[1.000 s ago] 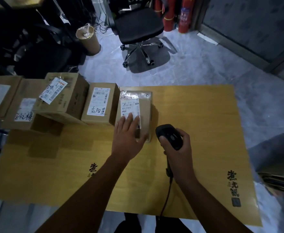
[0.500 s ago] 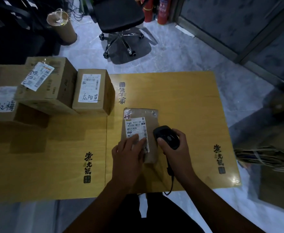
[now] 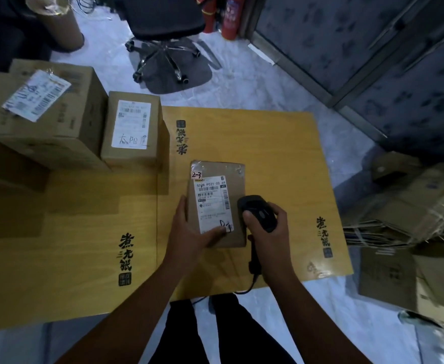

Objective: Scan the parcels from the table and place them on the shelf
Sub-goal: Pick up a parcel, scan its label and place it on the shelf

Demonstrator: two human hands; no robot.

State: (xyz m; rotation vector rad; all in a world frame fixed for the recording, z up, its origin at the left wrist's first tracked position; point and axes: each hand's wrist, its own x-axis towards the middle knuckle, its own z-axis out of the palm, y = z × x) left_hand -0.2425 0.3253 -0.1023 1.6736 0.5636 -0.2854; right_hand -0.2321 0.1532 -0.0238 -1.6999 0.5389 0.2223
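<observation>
Parcel (image 3: 235, 179) in left grip (image 3: 189, 233), scanner (image 3: 257, 207) alongside

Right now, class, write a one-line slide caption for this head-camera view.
At the yellow table, the left hand grips a labelled parcel while the right hand holds a scanner beside it.

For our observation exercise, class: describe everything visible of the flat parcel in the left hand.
The flat parcel is a thin brown cardboard rectangle, label side up, on the yellow table. A white shipping label with barcodes covers its left half; a small handwritten tag sits at its far left corner. The left hand holds its left edge, thumb on the label. The black scanner, in the right hand, overlaps its right edge.
</observation>
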